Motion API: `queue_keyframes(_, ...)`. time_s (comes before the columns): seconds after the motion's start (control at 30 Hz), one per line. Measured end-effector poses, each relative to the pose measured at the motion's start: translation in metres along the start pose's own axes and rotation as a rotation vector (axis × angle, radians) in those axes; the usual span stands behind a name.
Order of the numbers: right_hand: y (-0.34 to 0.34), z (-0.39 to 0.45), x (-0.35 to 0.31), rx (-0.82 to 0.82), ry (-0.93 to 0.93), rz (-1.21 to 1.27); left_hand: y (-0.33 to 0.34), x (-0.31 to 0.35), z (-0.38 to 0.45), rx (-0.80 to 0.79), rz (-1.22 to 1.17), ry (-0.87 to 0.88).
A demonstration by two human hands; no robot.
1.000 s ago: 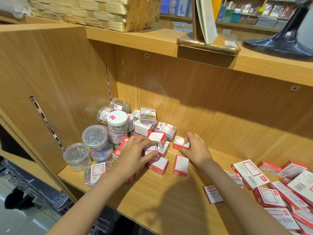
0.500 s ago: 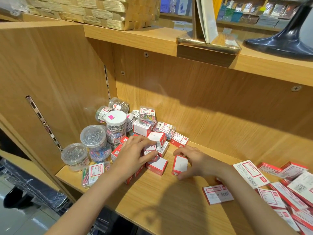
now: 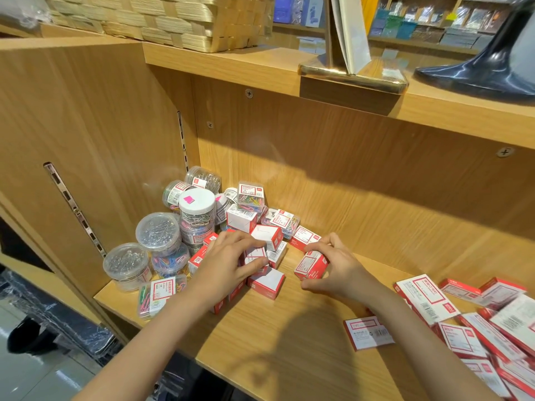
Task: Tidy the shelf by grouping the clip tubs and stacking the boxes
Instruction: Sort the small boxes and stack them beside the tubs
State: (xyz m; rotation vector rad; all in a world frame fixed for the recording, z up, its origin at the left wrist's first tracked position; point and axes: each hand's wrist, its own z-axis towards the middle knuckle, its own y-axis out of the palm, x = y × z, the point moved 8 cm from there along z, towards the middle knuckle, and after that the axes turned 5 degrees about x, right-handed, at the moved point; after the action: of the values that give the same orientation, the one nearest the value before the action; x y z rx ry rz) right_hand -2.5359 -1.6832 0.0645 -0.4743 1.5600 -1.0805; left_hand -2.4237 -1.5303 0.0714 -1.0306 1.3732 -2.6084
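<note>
On the light wooden shelf board [image 3: 289, 337] in a stationery shop, the right hand [image 3: 338, 270] grips a small red-and-white cardboard box [image 3: 311, 266] while the left hand [image 3: 228, 261] pinches another small red-and-white box [image 3: 254, 256].

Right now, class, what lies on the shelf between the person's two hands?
In the head view, one small red-and-white box lies flat between the left hand and the right hand.

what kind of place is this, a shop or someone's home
Most likely a stationery shop. Many identical small red and white boxes and labelled clip tubs sit on a wooden display shelf, and more packaged goods line shelves in the background.
</note>
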Motion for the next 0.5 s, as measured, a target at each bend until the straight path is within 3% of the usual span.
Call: queue_keyframes(0.5, 0.008, -0.017, 0.014, -0.132, -0.088, 0.072, -0.002, 0.002, 0.0, 0.007, -0.015, -0.024)
